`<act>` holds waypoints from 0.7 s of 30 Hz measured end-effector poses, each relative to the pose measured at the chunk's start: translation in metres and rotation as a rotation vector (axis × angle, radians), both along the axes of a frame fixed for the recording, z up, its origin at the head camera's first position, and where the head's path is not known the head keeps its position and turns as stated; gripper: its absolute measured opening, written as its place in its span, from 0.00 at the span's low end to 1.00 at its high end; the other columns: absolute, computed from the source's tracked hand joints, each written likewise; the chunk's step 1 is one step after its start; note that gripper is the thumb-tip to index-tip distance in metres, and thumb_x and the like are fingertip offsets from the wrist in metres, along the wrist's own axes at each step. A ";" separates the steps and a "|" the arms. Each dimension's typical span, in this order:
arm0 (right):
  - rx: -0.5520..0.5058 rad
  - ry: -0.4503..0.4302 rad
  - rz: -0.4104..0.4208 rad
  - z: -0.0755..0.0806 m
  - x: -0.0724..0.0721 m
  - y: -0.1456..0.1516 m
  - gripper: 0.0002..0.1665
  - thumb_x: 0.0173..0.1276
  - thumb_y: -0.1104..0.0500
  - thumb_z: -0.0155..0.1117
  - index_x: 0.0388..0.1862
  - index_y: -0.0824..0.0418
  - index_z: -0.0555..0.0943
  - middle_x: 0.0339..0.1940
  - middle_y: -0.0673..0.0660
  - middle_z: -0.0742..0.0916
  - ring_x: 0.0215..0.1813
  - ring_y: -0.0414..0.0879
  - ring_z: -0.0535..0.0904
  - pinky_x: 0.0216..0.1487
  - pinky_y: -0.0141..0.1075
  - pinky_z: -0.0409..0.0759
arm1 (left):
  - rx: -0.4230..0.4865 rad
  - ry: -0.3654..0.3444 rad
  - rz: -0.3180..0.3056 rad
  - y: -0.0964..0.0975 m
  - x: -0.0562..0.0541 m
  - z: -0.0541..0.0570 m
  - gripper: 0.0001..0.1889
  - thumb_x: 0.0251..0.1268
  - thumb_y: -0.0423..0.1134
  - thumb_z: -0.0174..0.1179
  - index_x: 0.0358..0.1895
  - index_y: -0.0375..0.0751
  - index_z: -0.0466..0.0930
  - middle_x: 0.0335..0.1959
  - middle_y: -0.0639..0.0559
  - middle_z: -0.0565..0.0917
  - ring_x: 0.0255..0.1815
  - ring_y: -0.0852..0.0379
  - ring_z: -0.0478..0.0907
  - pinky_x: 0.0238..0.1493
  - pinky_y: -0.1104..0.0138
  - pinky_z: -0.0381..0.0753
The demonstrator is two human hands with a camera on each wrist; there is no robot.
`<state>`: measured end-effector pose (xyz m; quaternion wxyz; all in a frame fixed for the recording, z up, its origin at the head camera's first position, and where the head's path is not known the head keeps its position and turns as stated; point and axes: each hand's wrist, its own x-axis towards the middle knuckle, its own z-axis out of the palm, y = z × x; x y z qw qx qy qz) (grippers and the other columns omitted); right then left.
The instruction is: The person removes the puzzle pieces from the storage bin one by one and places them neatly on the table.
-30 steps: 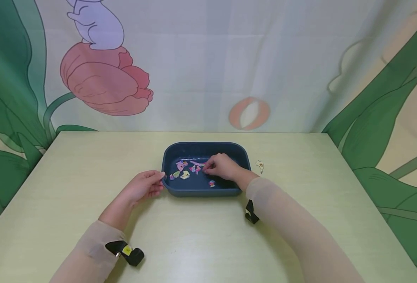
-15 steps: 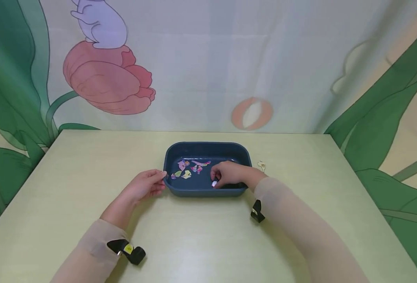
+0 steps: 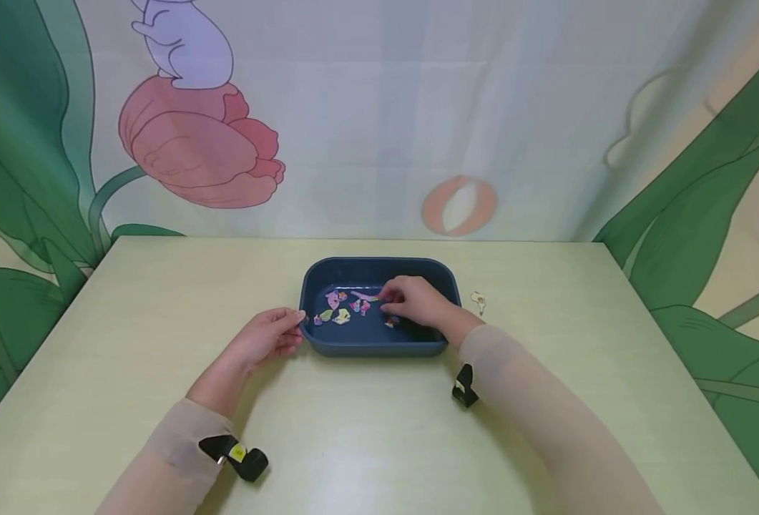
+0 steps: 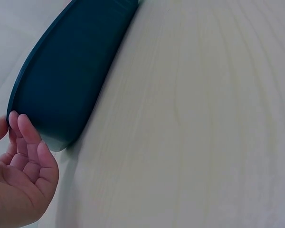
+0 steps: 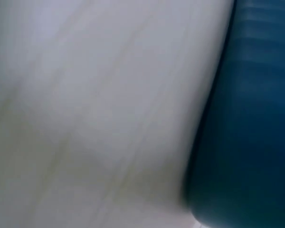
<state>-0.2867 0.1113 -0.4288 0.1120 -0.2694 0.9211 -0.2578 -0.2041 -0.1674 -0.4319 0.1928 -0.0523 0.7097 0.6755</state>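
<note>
A dark blue rectangular tray (image 3: 379, 350) sits on the table, with several small colourful cut-out pieces on its floor. My left hand (image 3: 268, 336) pinches the tray's left rim between thumb and fingers; the left wrist view shows this grip on the tray wall (image 4: 61, 71). My right hand (image 3: 418, 300) is over the right half of the tray, thumb and forefinger slightly apart. Its fingertips are right by a long pink piece (image 3: 364, 295). Just below the hand lies a small brownish piece (image 3: 390, 322). In the right wrist view only the tray's outer wall (image 5: 247, 133) and table show.
More pieces lie left of the right hand: a purple one (image 3: 333, 299), a pale yellow one (image 3: 342, 316) and a pink one (image 3: 360, 307). One pale cut-out (image 3: 478, 300) is on the table (image 3: 366, 429) right of the tray. A printed curtain (image 3: 353, 129) hangs behind.
My right hand went to the tray's front right, fingers at a small piece there, then back toward the long pink piece. The small piece now lies slightly farther back. My left hand keeps its grip.
</note>
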 end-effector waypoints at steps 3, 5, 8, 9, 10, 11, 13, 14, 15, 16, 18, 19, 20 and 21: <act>0.066 -0.041 -0.026 0.000 0.000 0.000 0.12 0.63 0.54 0.65 0.40 0.60 0.80 0.21 0.49 0.81 0.24 0.41 0.75 0.32 0.33 0.73 | -0.007 0.000 -0.001 0.000 -0.001 0.000 0.16 0.70 0.44 0.51 0.43 0.31 0.71 0.26 0.53 0.76 0.27 0.60 0.75 0.33 0.70 0.77; 0.090 -0.089 -0.029 -0.001 -0.001 -0.001 0.14 0.65 0.54 0.63 0.44 0.62 0.78 0.18 0.49 0.81 0.21 0.40 0.76 0.31 0.33 0.73 | -0.005 -0.001 0.002 0.000 -0.001 0.000 0.16 0.70 0.44 0.51 0.43 0.30 0.71 0.26 0.53 0.76 0.27 0.61 0.75 0.33 0.71 0.77; 0.047 -0.132 -0.017 -0.002 -0.002 -0.002 0.16 0.68 0.57 0.58 0.51 0.64 0.76 0.20 0.50 0.82 0.22 0.40 0.78 0.34 0.33 0.75 | 0.001 0.001 0.004 0.000 0.000 0.000 0.15 0.71 0.43 0.50 0.44 0.30 0.70 0.26 0.53 0.76 0.27 0.61 0.75 0.33 0.71 0.77; 0.014 -0.137 -0.013 -0.002 -0.002 -0.002 0.16 0.69 0.57 0.57 0.52 0.64 0.76 0.21 0.51 0.83 0.24 0.41 0.79 0.36 0.33 0.76 | 0.004 0.000 0.005 0.000 0.000 0.000 0.15 0.71 0.43 0.50 0.44 0.30 0.71 0.26 0.53 0.76 0.27 0.61 0.75 0.33 0.71 0.77; -0.019 -0.143 -0.012 -0.002 -0.002 -0.001 0.16 0.70 0.58 0.56 0.53 0.64 0.76 0.23 0.51 0.84 0.26 0.40 0.80 0.37 0.34 0.77 | 0.007 0.000 0.006 0.000 0.000 0.000 0.15 0.71 0.43 0.50 0.44 0.31 0.71 0.26 0.53 0.76 0.27 0.61 0.75 0.33 0.71 0.78; -0.052 -0.147 -0.016 -0.001 -0.002 -0.001 0.16 0.70 0.59 0.56 0.53 0.64 0.76 0.25 0.52 0.84 0.28 0.41 0.81 0.39 0.34 0.77 | 0.010 0.000 0.005 0.000 0.000 0.001 0.15 0.71 0.43 0.50 0.44 0.31 0.71 0.26 0.53 0.76 0.27 0.61 0.75 0.33 0.71 0.78; -0.126 -0.162 -0.025 0.000 -0.002 0.000 0.15 0.71 0.60 0.55 0.53 0.65 0.76 0.31 0.53 0.85 0.34 0.41 0.82 0.41 0.35 0.79 | 0.014 0.000 0.001 0.001 0.001 0.001 0.15 0.71 0.43 0.50 0.44 0.31 0.70 0.26 0.53 0.76 0.26 0.61 0.75 0.33 0.71 0.78; -0.160 -0.169 -0.033 0.000 -0.002 0.000 0.14 0.71 0.61 0.54 0.52 0.65 0.77 0.33 0.54 0.85 0.36 0.42 0.82 0.42 0.35 0.79 | 0.017 -0.001 0.001 0.001 0.001 0.001 0.15 0.71 0.43 0.50 0.44 0.31 0.71 0.26 0.53 0.76 0.26 0.61 0.75 0.33 0.71 0.78; -0.189 -0.175 -0.042 0.001 -0.002 0.001 0.14 0.71 0.62 0.54 0.52 0.65 0.77 0.35 0.54 0.85 0.37 0.42 0.82 0.42 0.36 0.79 | 0.018 -0.002 -0.001 0.001 0.001 0.001 0.15 0.71 0.43 0.50 0.43 0.31 0.71 0.26 0.53 0.76 0.26 0.61 0.75 0.32 0.71 0.78; -0.208 -0.175 -0.048 0.001 -0.002 0.001 0.13 0.71 0.62 0.54 0.51 0.66 0.77 0.35 0.55 0.85 0.38 0.43 0.82 0.42 0.36 0.79 | 0.019 -0.002 -0.001 0.001 0.001 0.001 0.15 0.71 0.43 0.51 0.43 0.31 0.71 0.26 0.53 0.76 0.26 0.61 0.75 0.33 0.71 0.78; -0.224 -0.178 -0.058 0.002 -0.002 0.002 0.12 0.70 0.62 0.54 0.49 0.66 0.78 0.33 0.55 0.85 0.36 0.44 0.82 0.39 0.36 0.80 | 0.019 -0.002 -0.001 0.001 0.000 0.001 0.15 0.71 0.43 0.51 0.43 0.31 0.71 0.26 0.53 0.76 0.26 0.61 0.75 0.32 0.71 0.78; -0.227 -0.193 -0.054 0.002 -0.001 0.002 0.12 0.70 0.62 0.54 0.48 0.66 0.78 0.32 0.55 0.85 0.34 0.44 0.82 0.38 0.36 0.80 | 0.018 -0.001 -0.001 0.001 0.000 0.001 0.15 0.71 0.43 0.51 0.43 0.31 0.71 0.26 0.53 0.76 0.27 0.61 0.75 0.32 0.71 0.78; -0.224 -0.216 -0.043 0.003 -0.001 0.002 0.12 0.70 0.62 0.54 0.48 0.67 0.78 0.31 0.55 0.85 0.33 0.44 0.82 0.37 0.36 0.80 | 0.017 -0.001 -0.002 0.001 0.000 0.001 0.15 0.71 0.43 0.51 0.42 0.31 0.71 0.26 0.53 0.76 0.27 0.61 0.75 0.33 0.71 0.78; -0.213 -0.244 -0.029 0.003 -0.001 0.002 0.12 0.70 0.63 0.54 0.49 0.67 0.77 0.30 0.55 0.84 0.32 0.44 0.82 0.36 0.36 0.80 | 0.015 0.000 -0.002 0.001 0.000 0.000 0.15 0.71 0.44 0.51 0.42 0.31 0.71 0.26 0.53 0.76 0.27 0.61 0.75 0.33 0.71 0.78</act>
